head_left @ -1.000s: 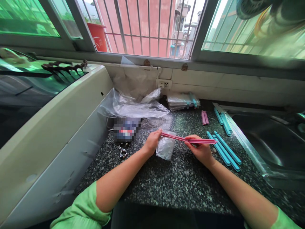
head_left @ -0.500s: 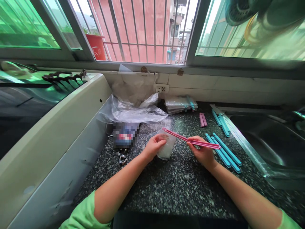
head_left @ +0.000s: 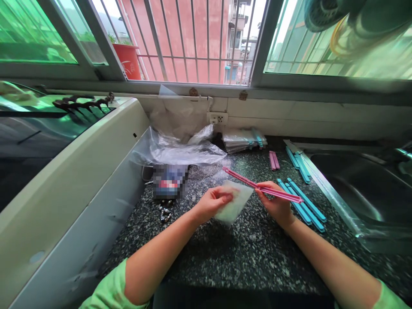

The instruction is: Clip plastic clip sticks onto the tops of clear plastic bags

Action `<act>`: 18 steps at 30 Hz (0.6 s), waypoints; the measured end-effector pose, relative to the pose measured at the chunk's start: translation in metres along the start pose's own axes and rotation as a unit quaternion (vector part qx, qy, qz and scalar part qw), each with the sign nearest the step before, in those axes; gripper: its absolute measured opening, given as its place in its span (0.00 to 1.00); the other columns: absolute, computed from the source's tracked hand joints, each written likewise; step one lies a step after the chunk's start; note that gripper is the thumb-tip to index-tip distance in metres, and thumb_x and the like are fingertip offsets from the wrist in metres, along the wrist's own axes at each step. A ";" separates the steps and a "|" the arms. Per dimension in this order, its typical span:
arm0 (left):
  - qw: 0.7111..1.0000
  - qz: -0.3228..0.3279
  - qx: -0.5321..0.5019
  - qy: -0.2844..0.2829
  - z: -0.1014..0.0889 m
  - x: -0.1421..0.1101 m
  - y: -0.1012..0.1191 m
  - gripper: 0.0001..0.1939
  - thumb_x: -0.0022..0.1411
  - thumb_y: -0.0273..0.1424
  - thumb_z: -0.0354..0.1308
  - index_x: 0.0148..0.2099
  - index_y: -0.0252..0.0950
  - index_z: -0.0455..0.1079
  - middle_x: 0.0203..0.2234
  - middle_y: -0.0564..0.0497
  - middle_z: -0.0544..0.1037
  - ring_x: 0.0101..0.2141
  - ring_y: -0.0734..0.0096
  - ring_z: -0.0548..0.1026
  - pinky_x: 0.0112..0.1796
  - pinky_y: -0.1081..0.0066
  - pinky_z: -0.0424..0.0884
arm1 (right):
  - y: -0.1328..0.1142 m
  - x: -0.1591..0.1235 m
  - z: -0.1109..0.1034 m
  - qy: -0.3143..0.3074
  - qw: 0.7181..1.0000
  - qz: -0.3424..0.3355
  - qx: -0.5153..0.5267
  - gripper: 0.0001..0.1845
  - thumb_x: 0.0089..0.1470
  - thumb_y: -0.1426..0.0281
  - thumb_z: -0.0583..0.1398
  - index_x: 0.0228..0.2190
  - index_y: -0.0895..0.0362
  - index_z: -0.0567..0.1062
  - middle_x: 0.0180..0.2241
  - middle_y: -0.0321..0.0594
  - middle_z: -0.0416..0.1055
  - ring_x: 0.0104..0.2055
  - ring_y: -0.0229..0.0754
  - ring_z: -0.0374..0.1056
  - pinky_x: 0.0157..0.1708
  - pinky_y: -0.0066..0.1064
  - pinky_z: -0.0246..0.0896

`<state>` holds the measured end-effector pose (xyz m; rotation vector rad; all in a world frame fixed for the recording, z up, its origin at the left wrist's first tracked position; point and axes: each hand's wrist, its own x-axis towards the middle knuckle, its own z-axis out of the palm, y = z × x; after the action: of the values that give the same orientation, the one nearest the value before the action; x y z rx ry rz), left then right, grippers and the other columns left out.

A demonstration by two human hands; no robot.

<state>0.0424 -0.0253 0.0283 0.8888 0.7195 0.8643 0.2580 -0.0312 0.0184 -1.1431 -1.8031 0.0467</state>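
Note:
In my left hand (head_left: 215, 202) I pinch a small translucent plastic bag (head_left: 235, 207), held tilted above the counter. My right hand (head_left: 275, 206) grips a long pink bag-sealing clip (head_left: 283, 194) between thumb and fingers. The clip's far end reaches up and left, above the bag's top edge. The bag's right corner is close to my right fingertips; whether they touch I cannot tell. Several long blue sealing clips (head_left: 307, 201) lie on the counter just beyond my right hand. Short pink clips (head_left: 274, 161) and short blue clips (head_left: 298, 165) lie farther back.
A stack of packaged clips (head_left: 243, 140) sits against the wall, beside a large crumpled plastic bag (head_left: 183, 150). A pixelated flat object (head_left: 170, 182) and a beaded string (head_left: 165, 212) lie left on the speckled counter (head_left: 238, 262). A stove (head_left: 106, 141) borders the left, a sink (head_left: 363, 189) the right.
My left hand has moved slightly right and tilted the bag, which now spreads toward my right hand. The pink clip has shifted a little to the right.

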 end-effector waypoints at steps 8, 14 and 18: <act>0.999 -0.008 -0.043 0.020 0.006 -0.002 0.004 0.23 0.30 0.38 0.72 0.29 0.31 0.73 0.22 0.52 0.74 0.21 0.76 0.69 0.25 0.75 0.62 | -0.012 -0.005 0.002 -0.036 0.999 -0.018 0.028 0.03 0.51 0.70 0.58 0.31 0.54 0.71 0.27 0.38 0.73 0.29 0.39 0.70 0.30 0.31 0.66; 0.999 -0.014 -0.029 0.034 0.003 0.002 0.002 0.22 0.30 0.38 0.71 0.27 0.30 0.71 0.20 0.52 0.73 0.20 0.78 0.67 0.24 0.76 0.60 | -0.020 -0.006 0.002 -0.033 0.998 -0.025 0.042 0.01 0.51 0.70 0.58 0.28 0.54 0.70 0.25 0.37 0.72 0.26 0.38 0.68 0.27 0.30 0.66; 0.999 -0.023 -0.025 0.041 0.001 0.005 0.001 0.22 0.30 0.38 0.71 0.28 0.30 0.72 0.21 0.52 0.74 0.21 0.77 0.68 0.25 0.75 0.61 | -0.020 -0.007 0.002 -0.037 0.999 -0.014 0.034 0.01 0.51 0.70 0.59 0.29 0.54 0.70 0.26 0.37 0.72 0.27 0.38 0.69 0.28 0.30 0.66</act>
<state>0.0450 -0.0208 0.0287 0.7935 0.7841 0.8787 0.2431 -0.0464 0.0222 -1.0800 -1.8688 0.1355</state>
